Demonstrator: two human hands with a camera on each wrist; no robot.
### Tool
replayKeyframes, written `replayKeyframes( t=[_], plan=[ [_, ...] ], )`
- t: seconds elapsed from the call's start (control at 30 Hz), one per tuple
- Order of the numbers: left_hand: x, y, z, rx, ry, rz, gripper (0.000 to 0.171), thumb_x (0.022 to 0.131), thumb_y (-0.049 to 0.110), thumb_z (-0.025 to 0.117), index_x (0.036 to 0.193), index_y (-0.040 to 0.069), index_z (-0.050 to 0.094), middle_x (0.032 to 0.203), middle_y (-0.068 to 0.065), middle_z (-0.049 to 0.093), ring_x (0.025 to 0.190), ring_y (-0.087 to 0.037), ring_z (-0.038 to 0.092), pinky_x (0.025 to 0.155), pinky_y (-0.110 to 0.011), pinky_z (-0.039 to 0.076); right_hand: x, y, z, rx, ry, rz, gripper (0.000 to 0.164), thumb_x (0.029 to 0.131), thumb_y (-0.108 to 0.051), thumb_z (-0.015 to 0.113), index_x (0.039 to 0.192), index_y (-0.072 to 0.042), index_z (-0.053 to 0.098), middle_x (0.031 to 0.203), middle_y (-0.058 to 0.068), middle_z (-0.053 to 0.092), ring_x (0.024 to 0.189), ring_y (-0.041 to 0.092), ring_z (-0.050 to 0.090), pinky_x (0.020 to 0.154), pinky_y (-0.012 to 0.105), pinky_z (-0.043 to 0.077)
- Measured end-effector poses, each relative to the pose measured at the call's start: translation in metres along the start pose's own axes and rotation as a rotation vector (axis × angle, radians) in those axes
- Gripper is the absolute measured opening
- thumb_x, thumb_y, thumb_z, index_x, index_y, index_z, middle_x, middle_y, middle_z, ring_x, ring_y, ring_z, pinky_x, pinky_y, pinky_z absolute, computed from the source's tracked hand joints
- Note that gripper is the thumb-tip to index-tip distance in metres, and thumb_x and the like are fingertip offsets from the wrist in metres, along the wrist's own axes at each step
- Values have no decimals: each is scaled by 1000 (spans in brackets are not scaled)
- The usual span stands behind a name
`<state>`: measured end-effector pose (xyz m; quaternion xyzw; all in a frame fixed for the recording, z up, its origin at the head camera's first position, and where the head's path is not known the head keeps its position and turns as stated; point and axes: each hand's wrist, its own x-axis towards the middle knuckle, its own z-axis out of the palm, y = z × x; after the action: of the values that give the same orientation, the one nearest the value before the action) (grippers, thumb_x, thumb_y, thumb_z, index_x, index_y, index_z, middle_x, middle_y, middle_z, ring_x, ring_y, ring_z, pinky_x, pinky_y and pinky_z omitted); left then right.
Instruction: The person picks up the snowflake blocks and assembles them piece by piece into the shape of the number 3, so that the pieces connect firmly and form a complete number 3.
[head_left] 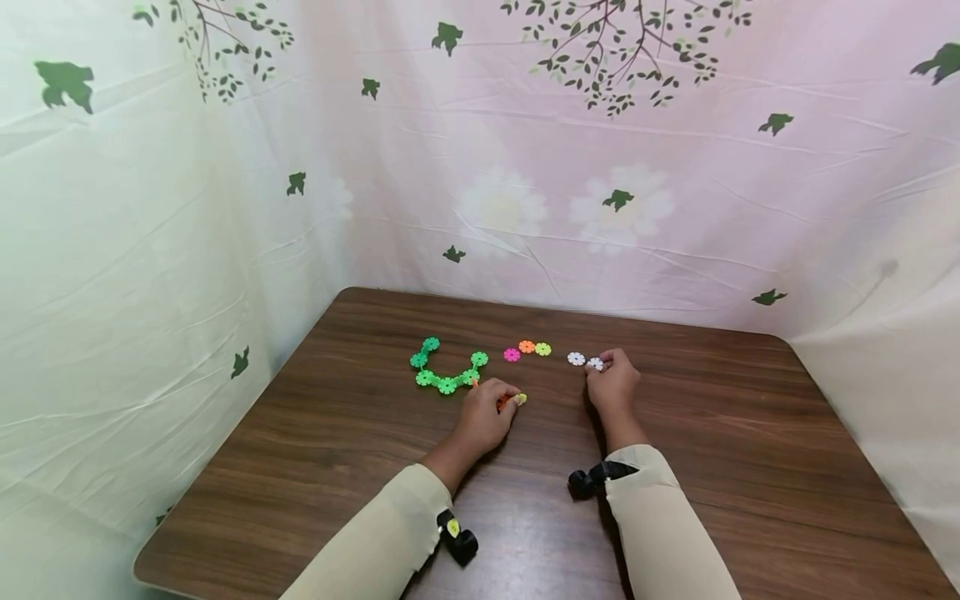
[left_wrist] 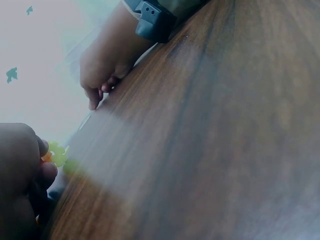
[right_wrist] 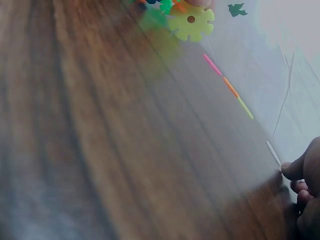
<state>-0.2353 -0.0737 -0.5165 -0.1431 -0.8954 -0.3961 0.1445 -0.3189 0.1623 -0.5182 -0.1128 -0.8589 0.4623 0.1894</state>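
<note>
My left hand [head_left: 486, 414] pinches a yellow-green interlocking disc [right_wrist: 192, 22] between thumb and fingers, its notched round face showing in the right wrist view. An orange disc [head_left: 503, 402] sits against it, partly hidden by the fingers. Just left of this hand, a curved chain of green interlocking discs [head_left: 447, 385] lies on the table, with a bit of orange at its near right end. My right hand [head_left: 615, 385] holds a white disc [head_left: 596, 363] by its edge at the tabletop, thumb and fingertips around it. Another white disc [head_left: 576, 359] lies flat just to its left.
Between the chain and the white discs, a pink disc [head_left: 512, 355], an orange disc [head_left: 527, 347] and a yellow disc [head_left: 543, 349] lie flat in a row. The brown wooden table [head_left: 315, 467] backs onto a hanging printed cloth [head_left: 405, 208].
</note>
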Motion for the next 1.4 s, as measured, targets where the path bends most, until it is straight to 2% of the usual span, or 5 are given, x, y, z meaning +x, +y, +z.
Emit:
replayKeyframes(
  t=[0.13, 0.33, 0.63, 1.03, 1.4],
  plan=[
    [0, -1, 2, 0, 5, 6, 12, 106, 10, 71, 109, 7, 82, 112, -9, 78, 99, -23, 73, 84, -33, 58, -4, 0, -1, 29, 37, -16, 24, 96, -4, 74, 116, 6, 66, 93, 14, 60, 91, 35, 61, 81, 40, 47],
    [0, -2, 4, 5, 16, 20, 12, 105, 8, 71, 107, 5, 82, 110, -10, 78, 94, -22, 72, 80, -29, 56, -9, 1, -2, 47, 45, -44, 37, 100, -7, 72, 136, 4, 70, 105, 26, 67, 101, 40, 64, 94, 51, 51],
    [0, -1, 2, -18, 21, 26, 12, 106, 6, 70, 108, 3, 81, 108, -12, 77, 96, -25, 72, 82, -32, 58, -13, 0, -6, 17, -112, -139, 39, 100, -8, 79, 137, 1, 72, 108, 24, 75, 99, 34, 68, 84, 32, 49],
    [2, -4, 4, -37, 28, 37, 12, 106, 5, 69, 109, 2, 79, 109, -13, 77, 98, -25, 73, 83, -32, 60, -20, 1, -4, 47, -195, -245, 39, 97, -4, 81, 134, 3, 73, 103, 22, 75, 96, 31, 68, 82, 25, 50],
    [1, -3, 3, -38, 40, 41, 12, 105, 3, 69, 110, 0, 79, 109, -15, 78, 98, -27, 74, 84, -35, 61, -36, -1, -5, 142, -361, -318, 31, 94, -7, 86, 121, 1, 75, 98, 15, 73, 83, 8, 59, 74, 19, 48]
  ],
)
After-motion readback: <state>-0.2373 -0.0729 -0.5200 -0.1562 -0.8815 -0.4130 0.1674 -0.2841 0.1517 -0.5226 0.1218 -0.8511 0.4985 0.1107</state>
